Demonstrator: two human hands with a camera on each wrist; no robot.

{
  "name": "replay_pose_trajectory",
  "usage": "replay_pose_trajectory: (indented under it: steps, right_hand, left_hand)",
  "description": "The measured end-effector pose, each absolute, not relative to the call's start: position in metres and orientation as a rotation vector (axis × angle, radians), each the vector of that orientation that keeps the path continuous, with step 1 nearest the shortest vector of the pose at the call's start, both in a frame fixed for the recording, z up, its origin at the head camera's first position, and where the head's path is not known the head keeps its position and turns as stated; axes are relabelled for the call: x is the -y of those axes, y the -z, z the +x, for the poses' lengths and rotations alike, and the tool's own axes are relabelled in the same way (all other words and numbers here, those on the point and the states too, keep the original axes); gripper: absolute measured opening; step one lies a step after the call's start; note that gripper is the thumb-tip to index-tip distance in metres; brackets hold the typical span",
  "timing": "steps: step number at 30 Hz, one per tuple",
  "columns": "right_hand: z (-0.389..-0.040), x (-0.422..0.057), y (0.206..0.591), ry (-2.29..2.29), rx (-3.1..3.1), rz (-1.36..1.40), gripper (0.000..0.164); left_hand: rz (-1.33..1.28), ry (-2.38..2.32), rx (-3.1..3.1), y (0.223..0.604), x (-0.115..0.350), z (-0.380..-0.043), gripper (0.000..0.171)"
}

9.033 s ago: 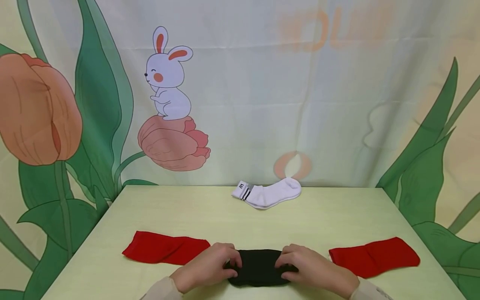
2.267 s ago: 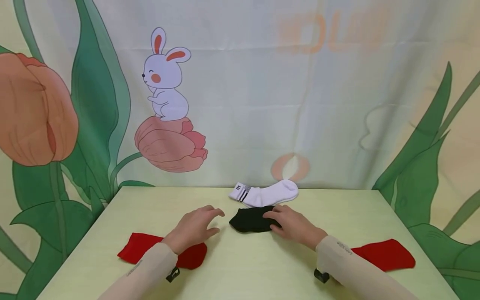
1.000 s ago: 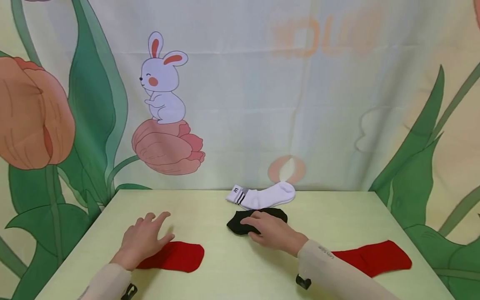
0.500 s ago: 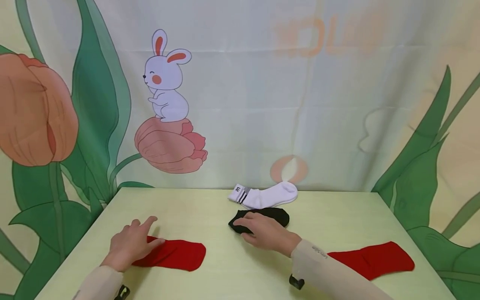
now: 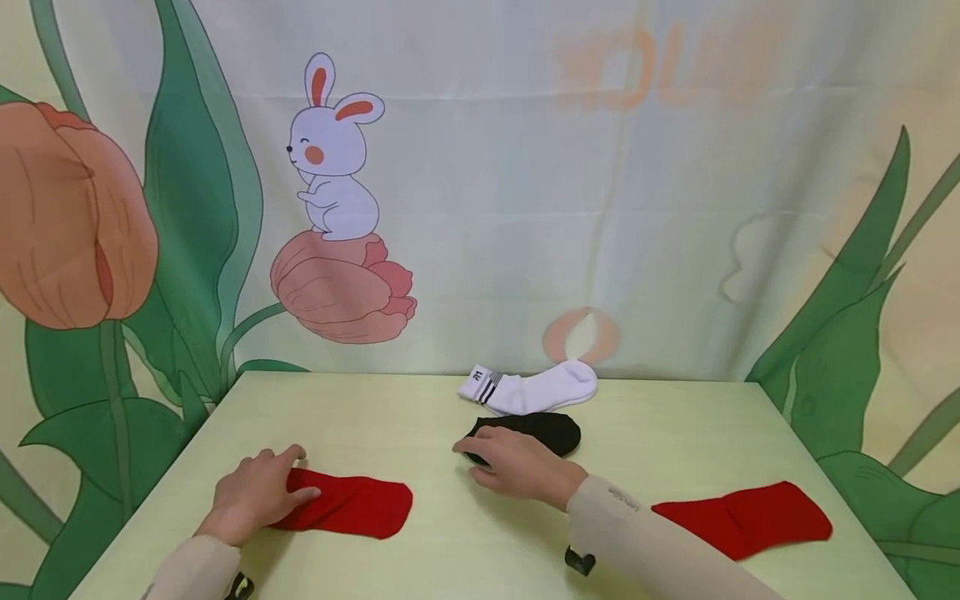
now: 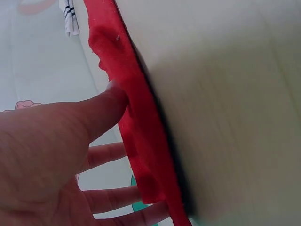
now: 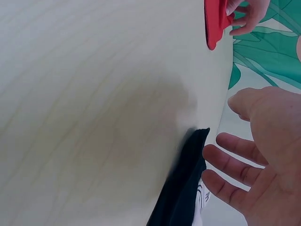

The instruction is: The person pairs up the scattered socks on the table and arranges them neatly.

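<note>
A red sock [image 5: 352,504] lies flat at the left of the table. My left hand [image 5: 251,496] is at its left end; in the left wrist view the thumb [image 6: 106,106] touches the red cloth and the fairly straight fingers reach to its far edge. Near the middle lies a black sock [image 5: 551,432], folded flat. My right hand [image 5: 517,462] hovers at the black sock's left half with loosely bent fingers, overlapping it in the head view. From the right wrist, those fingers [image 7: 230,165] hold nothing, with the black cloth beside them.
A white sock [image 5: 536,390] with dark stripes lies just behind the black one, at the table's back edge. Another red sock [image 5: 750,517] is at the right, partly behind my right sleeve [image 5: 645,533]. A printed curtain [image 5: 465,208] hangs behind the table.
The black sock has gone from the front middle to just before the white sock. My left hand has left it and come down onto the left red sock. My right hand has slid left over the black sock.
</note>
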State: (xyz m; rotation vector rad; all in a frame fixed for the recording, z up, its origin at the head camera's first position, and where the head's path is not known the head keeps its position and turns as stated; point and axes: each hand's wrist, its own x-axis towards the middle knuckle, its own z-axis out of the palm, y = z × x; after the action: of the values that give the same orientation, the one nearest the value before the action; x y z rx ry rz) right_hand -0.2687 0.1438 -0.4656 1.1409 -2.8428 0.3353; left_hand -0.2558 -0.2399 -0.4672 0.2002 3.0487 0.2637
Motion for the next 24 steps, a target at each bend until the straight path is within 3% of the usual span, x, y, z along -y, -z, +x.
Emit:
replay_pose_trajectory:
  steps: [7,24]
  right_hand:
    - [-0.27,-0.13,0.469,-0.322,2.885,1.155,0.036]
    - [-0.269,-0.084,0.475,-0.269,2.866,1.276,0.038]
  left_hand:
    - [0.227,-0.277,-3.059,0.469,0.239,-0.256,0.053]
    - [0.214,-0.273,-3.066,0.471,0.242,-0.253,0.051]
